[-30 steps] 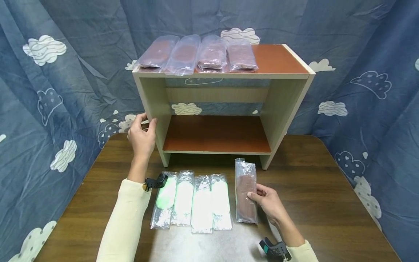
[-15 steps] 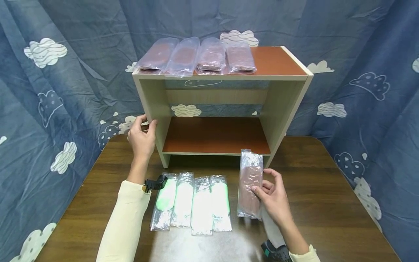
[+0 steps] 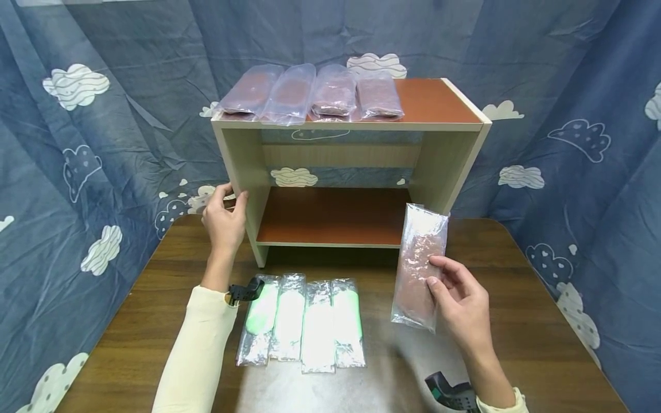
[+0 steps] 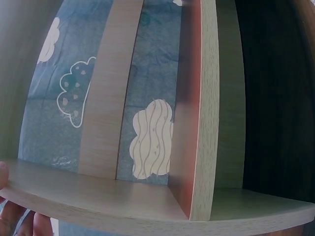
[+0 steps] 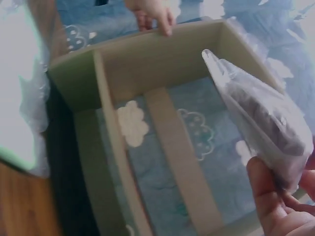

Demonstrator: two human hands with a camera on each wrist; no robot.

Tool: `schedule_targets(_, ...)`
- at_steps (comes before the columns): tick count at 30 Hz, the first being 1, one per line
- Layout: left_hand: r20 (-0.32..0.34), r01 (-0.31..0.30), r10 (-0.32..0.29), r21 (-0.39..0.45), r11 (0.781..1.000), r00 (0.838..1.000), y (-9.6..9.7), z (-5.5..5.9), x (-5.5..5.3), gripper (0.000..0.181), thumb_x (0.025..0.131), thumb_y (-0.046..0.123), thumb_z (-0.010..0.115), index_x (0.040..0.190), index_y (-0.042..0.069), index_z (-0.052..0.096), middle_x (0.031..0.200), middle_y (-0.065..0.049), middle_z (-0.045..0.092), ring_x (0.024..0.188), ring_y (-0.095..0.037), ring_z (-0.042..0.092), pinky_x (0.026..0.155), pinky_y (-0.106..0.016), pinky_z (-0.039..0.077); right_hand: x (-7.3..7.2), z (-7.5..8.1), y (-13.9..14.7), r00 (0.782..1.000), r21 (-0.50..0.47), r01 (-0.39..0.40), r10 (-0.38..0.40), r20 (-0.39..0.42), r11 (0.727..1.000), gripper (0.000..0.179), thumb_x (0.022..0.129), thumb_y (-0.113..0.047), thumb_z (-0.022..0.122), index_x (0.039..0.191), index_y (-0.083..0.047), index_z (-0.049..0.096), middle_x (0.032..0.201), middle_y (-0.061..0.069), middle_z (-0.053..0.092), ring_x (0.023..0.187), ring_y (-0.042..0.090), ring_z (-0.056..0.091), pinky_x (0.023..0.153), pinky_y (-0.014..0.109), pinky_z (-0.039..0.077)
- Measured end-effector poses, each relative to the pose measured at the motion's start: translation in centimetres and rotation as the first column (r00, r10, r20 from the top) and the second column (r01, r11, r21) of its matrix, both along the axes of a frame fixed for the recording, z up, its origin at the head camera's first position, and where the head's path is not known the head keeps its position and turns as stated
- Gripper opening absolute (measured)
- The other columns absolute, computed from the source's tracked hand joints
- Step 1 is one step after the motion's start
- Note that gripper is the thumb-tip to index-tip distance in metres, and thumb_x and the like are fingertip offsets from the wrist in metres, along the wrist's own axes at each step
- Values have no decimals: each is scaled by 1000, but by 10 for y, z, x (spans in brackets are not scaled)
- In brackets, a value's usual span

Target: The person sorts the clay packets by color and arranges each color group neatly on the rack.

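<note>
My right hand (image 3: 462, 304) pinches a clear plastic packet with flat brown contents (image 3: 415, 269) by its right edge. The packet is raised off the table, upright and slightly tilted, in front of the small shelf's lower right corner. In the right wrist view the thumb and fingers hold the packet (image 5: 268, 113) at its lower end. My left hand (image 3: 224, 218) grips the left side panel of the shelf (image 3: 240, 172). The left wrist view shows the thumb inside the panel (image 4: 98, 196) and fingers outside it.
Several similar brown packets (image 3: 333, 94) lie in a row on the shelf top's left and middle. Several clear packets with pale green contents (image 3: 317, 327) lie side by side on the wooden table (image 3: 527, 321). A blue cloud-patterned curtain (image 3: 129, 51) hangs behind.
My right hand has lifted the brown packet off the table, moving it up and to the right. The left hand keeps its grip on the shelf panel.
</note>
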State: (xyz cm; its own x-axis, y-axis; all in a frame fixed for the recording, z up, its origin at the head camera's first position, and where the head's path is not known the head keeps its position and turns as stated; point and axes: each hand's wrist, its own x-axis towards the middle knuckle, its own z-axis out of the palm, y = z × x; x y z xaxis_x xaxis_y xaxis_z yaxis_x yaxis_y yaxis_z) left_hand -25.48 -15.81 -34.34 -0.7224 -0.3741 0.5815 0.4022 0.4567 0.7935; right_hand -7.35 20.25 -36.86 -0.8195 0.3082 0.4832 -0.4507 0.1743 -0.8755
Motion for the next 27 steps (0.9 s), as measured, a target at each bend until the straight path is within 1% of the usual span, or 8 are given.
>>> schedule_targets(4,7,5,-5,-1,1000,1000,0,0,1,28,89,19,72,112,3,69,113,-15,74,92,-32,75,66,1,43,4,10,1,999,-5,-51,51,-4,999,36,82,23,59,117,17,59,107,0,67,85,4,62,72,11,53)
schedule_targets(8,8,1,-1,-10,1000,1000,0,1,1,28,89,19,72,112,3,69,112,-14,74,92,-32,75,66,1,43,7,19,1,998,28,-61,62,-15,998,38,81,22,63,118,14,61,97,0,64,78,5,57,65,12,51)
schedule_targets(12,7,2,-2,-9,1000,1000,0,1,1,28,89,19,72,111,3,69,112,-14,74,92,-32,75,66,2,43,8,30,4,992,23,-94,96,-76,995,43,79,25,63,120,13,61,92,1,62,76,5,58,63,12,51)
schedule_targets(14,9,-1,1,-7,1000,1000,-1,0,1,28,89,20,72,111,3,69,112,-15,74,89,-25,76,66,2,43,7,35,7,983,23,-133,135,-128,991,44,78,27,62,120,15,60,94,2,64,76,5,60,64,12,52)
schedule_targets(16,10,-3,3,-8,1000,1000,-1,0,1,28,89,20,72,111,3,69,112,-14,74,89,-25,76,66,2,43,3,42,11,966,42,-171,176,-188,984,45,77,29,60,119,16,60,93,2,63,76,5,60,63,12,51)
schedule_targets(20,13,-8,9,-15,1000,1000,-1,1,1,28,89,20,71,111,4,69,112,-13,75,89,-25,75,66,1,43,-3,63,18,938,83,-205,220,-267,975,45,76,31,58,118,15,61,94,2,64,76,5,61,64,11,50)
schedule_targets(21,14,-6,6,-15,1000,1000,-1,1,1,28,89,20,71,112,3,69,113,-13,74,91,-32,74,66,1,43,-4,69,20,935,93,-203,221,-278,975,46,76,31,58,119,15,61,93,2,64,76,5,60,63,11,49)
schedule_targets(27,18,6,-6,-12,1000,1000,-1,1,2,29,90,20,71,113,3,69,114,-14,74,92,-32,74,67,2,43,-6,112,26,932,171,-144,192,-307,975,44,77,28,60,120,16,61,92,1,65,76,7,58,63,12,47)
